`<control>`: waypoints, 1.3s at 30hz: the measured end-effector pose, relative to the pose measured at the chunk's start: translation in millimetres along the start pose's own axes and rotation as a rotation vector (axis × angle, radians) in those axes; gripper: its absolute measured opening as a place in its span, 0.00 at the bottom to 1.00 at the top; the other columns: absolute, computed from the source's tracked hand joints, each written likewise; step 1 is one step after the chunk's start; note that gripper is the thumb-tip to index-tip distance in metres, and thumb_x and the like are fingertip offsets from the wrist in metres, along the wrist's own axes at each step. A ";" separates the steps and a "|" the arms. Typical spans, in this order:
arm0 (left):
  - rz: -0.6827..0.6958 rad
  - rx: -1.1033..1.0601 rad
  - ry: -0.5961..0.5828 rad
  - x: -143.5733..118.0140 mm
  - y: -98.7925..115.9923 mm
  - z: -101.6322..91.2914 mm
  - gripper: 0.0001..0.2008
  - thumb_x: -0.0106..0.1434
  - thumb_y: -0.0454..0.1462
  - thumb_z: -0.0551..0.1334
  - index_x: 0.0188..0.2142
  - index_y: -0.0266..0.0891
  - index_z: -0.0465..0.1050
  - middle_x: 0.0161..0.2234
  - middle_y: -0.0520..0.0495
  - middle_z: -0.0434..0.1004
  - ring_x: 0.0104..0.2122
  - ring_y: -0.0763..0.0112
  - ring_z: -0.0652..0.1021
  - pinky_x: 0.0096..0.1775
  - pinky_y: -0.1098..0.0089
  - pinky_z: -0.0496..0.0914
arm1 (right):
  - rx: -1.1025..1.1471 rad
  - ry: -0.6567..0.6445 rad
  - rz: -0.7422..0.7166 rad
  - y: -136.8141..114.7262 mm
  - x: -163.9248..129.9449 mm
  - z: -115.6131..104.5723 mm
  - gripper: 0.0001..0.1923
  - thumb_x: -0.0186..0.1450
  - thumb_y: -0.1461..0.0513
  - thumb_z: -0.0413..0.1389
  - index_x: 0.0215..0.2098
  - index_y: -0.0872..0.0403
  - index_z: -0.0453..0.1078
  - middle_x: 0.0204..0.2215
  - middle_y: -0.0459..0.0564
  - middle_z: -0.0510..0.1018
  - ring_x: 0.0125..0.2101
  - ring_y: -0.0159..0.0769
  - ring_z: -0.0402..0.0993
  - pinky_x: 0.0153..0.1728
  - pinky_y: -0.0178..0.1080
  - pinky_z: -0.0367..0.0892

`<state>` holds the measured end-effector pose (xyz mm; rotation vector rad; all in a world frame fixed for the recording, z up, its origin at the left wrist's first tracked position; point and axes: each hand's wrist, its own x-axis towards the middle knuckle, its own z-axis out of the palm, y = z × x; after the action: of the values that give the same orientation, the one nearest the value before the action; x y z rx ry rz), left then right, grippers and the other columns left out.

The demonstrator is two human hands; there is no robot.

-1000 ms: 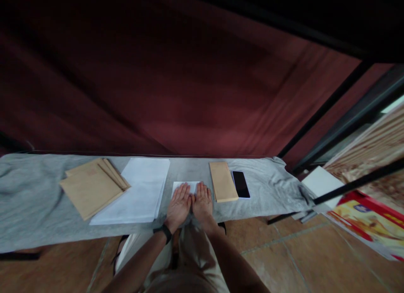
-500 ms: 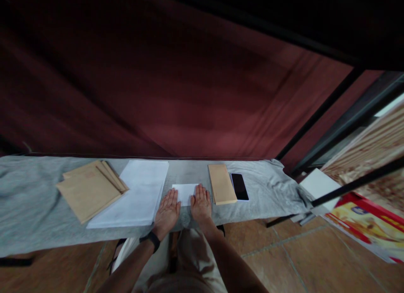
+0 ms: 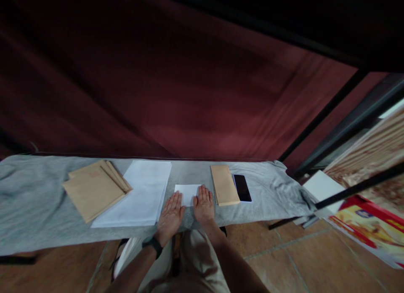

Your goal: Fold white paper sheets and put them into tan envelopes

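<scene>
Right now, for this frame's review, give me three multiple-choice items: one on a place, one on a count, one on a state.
1. Where does the phone lie?
A. right of the narrow brown envelope
B. on the white sheets
C. on the floor

2. How many hands rest on the grey cloth?
A. none
B. one
C. two

3. How is the left hand shaped?
A. a fist
B. flat, palm down
C. pinching a pen

Answers: 1 A, the phone lies beside the envelope's right edge. 2 C, the left hand and right hand both lie there, flanking the small folded paper. 3 B, its fingers are stretched out flat.
</scene>
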<state>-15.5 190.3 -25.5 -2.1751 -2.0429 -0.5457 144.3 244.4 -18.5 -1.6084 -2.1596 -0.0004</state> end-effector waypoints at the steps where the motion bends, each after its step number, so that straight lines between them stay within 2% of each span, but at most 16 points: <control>1: -0.006 0.003 0.009 -2.3 -1.5 -0.1 0.29 0.71 0.42 0.46 0.67 0.29 0.60 0.67 0.34 0.63 0.69 0.58 0.62 0.66 0.53 0.61 | -0.002 0.002 0.001 0.4 0.3 0.6 0.27 0.75 0.60 0.44 0.70 0.63 0.58 0.67 0.63 0.62 0.68 0.46 0.59 0.66 0.51 0.54; 7: -0.010 0.017 0.017 -9.1 -2.7 -1.2 0.30 0.71 0.42 0.46 0.67 0.27 0.59 0.68 0.32 0.61 0.69 0.57 0.61 0.67 0.53 0.59 | 0.022 0.016 0.018 -1.8 6.2 3.4 0.27 0.74 0.61 0.46 0.69 0.62 0.60 0.66 0.62 0.64 0.67 0.47 0.60 0.66 0.52 0.54; 13: 0.001 0.035 -0.007 -6.7 -3.3 -2.2 0.30 0.71 0.42 0.46 0.66 0.26 0.61 0.67 0.32 0.62 0.68 0.54 0.62 0.66 0.52 0.60 | 0.098 -0.077 -0.175 -15.5 7.4 -0.2 0.25 0.75 0.58 0.46 0.69 0.51 0.61 0.68 0.52 0.63 0.68 0.42 0.58 0.68 0.49 0.52; 19: -0.005 0.035 -0.004 -8.6 -3.1 -2.0 0.30 0.71 0.42 0.47 0.68 0.30 0.60 0.68 0.35 0.62 0.69 0.57 0.61 0.67 0.52 0.58 | 0.077 -0.069 -0.095 -9.6 -1.2 0.5 0.25 0.75 0.56 0.49 0.68 0.52 0.62 0.68 0.57 0.63 0.68 0.45 0.59 0.66 0.52 0.54; 23: -0.056 0.048 -0.017 10.2 9.9 -4.5 0.29 0.71 0.41 0.46 0.66 0.27 0.62 0.67 0.32 0.63 0.69 0.55 0.61 0.68 0.49 0.55 | 0.048 -0.054 -0.073 -0.9 -6.4 -0.3 0.27 0.75 0.56 0.49 0.69 0.54 0.60 0.69 0.59 0.60 0.68 0.47 0.58 0.66 0.52 0.53; 28: 0.031 -0.002 -0.122 47.1 21.3 -6.1 0.27 0.72 0.38 0.44 0.67 0.31 0.62 0.69 0.38 0.60 0.70 0.59 0.59 0.68 0.55 0.57 | 0.044 -0.074 -0.081 1.1 -7.0 -1.2 0.26 0.75 0.57 0.48 0.69 0.54 0.60 0.70 0.59 0.59 0.68 0.48 0.57 0.66 0.52 0.53; 31: 0.004 -0.005 -0.139 53.0 13.4 0.4 0.27 0.72 0.38 0.45 0.67 0.30 0.62 0.69 0.35 0.60 0.70 0.58 0.58 0.68 0.53 0.55 | 0.058 -0.046 -0.080 0.5 -6.4 -1.4 0.26 0.75 0.56 0.48 0.69 0.53 0.61 0.69 0.59 0.61 0.68 0.48 0.59 0.66 0.52 0.54; 35: -0.012 -0.013 -0.096 46.8 -1.8 9.7 0.29 0.72 0.41 0.46 0.68 0.28 0.59 0.69 0.33 0.58 0.70 0.56 0.57 0.68 0.53 0.55 | 0.063 0.002 -0.087 0.4 -7.2 -1.4 0.26 0.75 0.55 0.49 0.69 0.53 0.60 0.68 0.58 0.63 0.67 0.48 0.60 0.65 0.52 0.55; 39: -0.019 -0.015 -0.083 43.1 -6.6 11.9 0.31 0.73 0.44 0.45 0.68 0.26 0.58 0.69 0.32 0.58 0.70 0.55 0.58 0.68 0.53 0.56 | 0.048 0.035 -0.083 1.2 -7.9 -0.2 0.26 0.74 0.57 0.50 0.69 0.54 0.60 0.68 0.59 0.64 0.66 0.49 0.60 0.65 0.53 0.55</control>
<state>-18.4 235.3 -23.4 -2.2250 -2.1097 -0.4811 147.3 237.5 -21.4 -1.4806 -2.1816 -0.0022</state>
